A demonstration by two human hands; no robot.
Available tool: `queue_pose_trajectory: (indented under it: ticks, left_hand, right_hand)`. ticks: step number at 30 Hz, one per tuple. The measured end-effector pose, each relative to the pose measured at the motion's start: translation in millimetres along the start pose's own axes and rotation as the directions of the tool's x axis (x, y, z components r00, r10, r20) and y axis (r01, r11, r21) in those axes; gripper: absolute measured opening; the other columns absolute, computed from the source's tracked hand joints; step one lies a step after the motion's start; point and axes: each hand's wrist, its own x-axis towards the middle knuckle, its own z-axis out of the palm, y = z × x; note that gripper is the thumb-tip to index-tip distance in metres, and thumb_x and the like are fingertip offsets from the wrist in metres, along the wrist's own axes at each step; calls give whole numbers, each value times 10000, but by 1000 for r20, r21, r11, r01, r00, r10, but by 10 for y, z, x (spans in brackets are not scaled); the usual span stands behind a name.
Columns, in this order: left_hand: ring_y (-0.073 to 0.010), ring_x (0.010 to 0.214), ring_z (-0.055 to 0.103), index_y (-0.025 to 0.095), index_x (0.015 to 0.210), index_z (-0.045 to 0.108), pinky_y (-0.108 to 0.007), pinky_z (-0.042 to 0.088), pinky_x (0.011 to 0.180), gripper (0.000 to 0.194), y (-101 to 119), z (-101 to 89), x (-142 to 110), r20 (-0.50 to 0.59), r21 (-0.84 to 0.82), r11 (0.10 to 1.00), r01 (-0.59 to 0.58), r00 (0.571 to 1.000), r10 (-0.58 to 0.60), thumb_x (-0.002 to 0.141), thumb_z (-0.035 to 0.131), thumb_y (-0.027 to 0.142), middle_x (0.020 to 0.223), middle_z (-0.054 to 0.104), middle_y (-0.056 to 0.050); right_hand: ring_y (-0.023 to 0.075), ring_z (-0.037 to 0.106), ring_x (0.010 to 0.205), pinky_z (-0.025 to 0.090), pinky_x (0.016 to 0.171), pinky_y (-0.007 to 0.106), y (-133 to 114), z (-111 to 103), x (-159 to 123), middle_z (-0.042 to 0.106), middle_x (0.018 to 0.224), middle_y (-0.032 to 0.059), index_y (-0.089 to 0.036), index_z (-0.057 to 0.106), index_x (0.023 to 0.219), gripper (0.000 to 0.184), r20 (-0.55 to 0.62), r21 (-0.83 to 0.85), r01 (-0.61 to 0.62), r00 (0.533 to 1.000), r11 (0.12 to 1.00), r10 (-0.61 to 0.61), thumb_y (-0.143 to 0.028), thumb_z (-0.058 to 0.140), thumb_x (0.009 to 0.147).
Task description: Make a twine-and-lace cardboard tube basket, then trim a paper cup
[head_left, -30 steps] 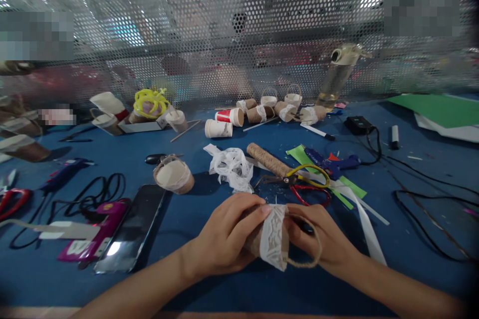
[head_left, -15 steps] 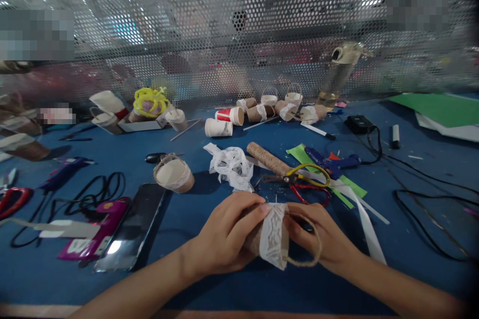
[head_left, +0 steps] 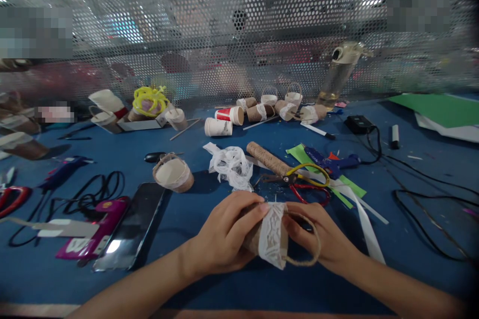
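A small twine-wrapped cup basket (head_left: 252,240) lies on its side between my hands, its rope handle (head_left: 318,239) pointing right. White lace ribbon (head_left: 273,234) circles it near the rim. My left hand (head_left: 228,234) is closed round the base end, with thumb and finger pressing at the lace's upper edge. On the rim end, my right hand (head_left: 318,229) grips with its fingers partly inside the handle loop; some fingertips are hidden. Just beyond are a heap of loose lace (head_left: 232,167), a roll of twine (head_left: 269,158) and scissors (head_left: 309,177) with yellow and red handles.
A finished-looking cup basket (head_left: 174,174) stands left of the lace, near a phone (head_left: 130,227) and a magenta tool (head_left: 95,234). A blue glue gun (head_left: 333,161) with its cord lies right. Paper cups (head_left: 219,127), several small baskets and a bottle (head_left: 339,77) line the back.
Almost nothing differs. Both hands keep the same hold on the basket; the whole view has shifted only very slightly.
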Motion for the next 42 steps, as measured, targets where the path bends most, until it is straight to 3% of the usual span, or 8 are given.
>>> queue_pose_trajectory:
  ticks: [11,23,29,38,42]
  left_hand:
    - [-312,1141,570,47,1414,401,-497,547,938,627,2,9,-6,10,-8,1000,-27,1000,27,846,645,152,1239,538,-236]
    - [-297,1098,615,100,1421,397,-482,587,888,574,36,-12,50,-3,32,999,-27,1000,27,892,604,183,1174,594,-213]
    - [-288,1121,607,81,1375,442,-477,584,906,475,33,6,18,11,106,993,-58,998,57,923,543,180,1159,610,-204]
    - [-287,1142,588,70,1346,475,-468,554,946,467,37,25,-15,12,146,988,-55,998,54,897,556,165,1190,599,-204]
    - [-293,1154,566,38,1323,491,-467,536,961,456,31,24,-15,26,157,985,-65,998,62,891,569,157,1201,578,-211]
  right_hand:
    - [131,424,620,377,575,251,5,3,-3,517,669,-8,-181,519,654,505,24,37,-3,1000,999,2,-614,535,914]
    - [178,561,671,477,605,256,-1,4,-3,572,631,14,-165,640,688,607,27,6,13,1000,1000,-14,-720,497,888]
    - [181,557,646,459,555,255,65,74,-70,542,630,14,-194,606,691,572,-64,-7,13,998,1000,-13,-694,451,920]
    - [137,437,615,421,558,245,71,99,-85,458,679,-15,-199,520,750,362,-39,67,-73,996,995,76,-494,460,952]
    - [130,398,612,404,571,251,118,93,-96,438,682,-21,-196,509,773,333,-1,96,-55,998,994,55,-456,434,967]
